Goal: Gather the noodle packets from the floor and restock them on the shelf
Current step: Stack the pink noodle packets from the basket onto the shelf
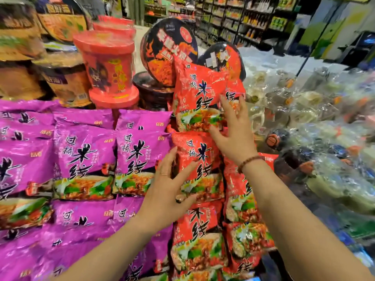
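Centre frame, the left hand (168, 185) has its fingers (169, 159) spread and laid flat against the left edge of a red noodle packet (200, 159) in the middle of a tall stack. Above it, the right hand (233, 136), fingers (226, 107) fanned wide, touches the top red packet (194, 98). Purple packets (81, 159) fill the left. Behind stand a red cup (107, 65) and black bowls (168, 49); store shelves (253, 19) line the upper right.

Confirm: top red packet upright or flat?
Upright: top red packet stands on edge, face out, atop the red stack, right hand touching it.
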